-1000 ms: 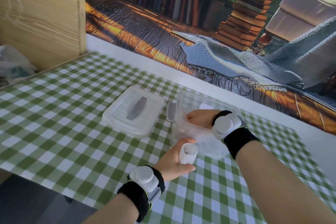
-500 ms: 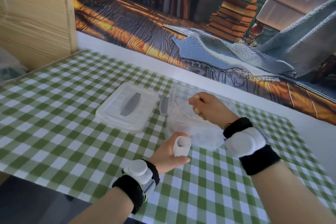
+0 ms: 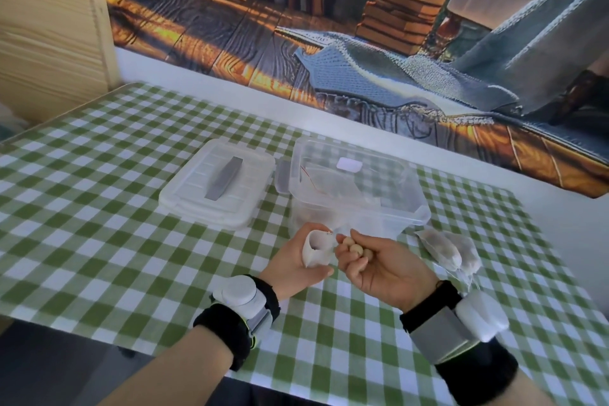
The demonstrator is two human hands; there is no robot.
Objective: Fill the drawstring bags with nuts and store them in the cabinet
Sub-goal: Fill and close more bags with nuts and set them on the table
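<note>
Your near cloth (image 3: 99, 273) lies bare, while the lid (image 3: 217, 184) far left, open tub (image 3: 356, 188) ahead and filled bags (image 3: 448, 250) right block those sides.

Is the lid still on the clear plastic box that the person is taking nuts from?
No. The lid lies flat on the tablecloth to the left of the open box.

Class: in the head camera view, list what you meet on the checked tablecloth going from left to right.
Box lid → clear plastic box → filled bags lying at the right. The hands sit in front of the box and are left out.
</note>
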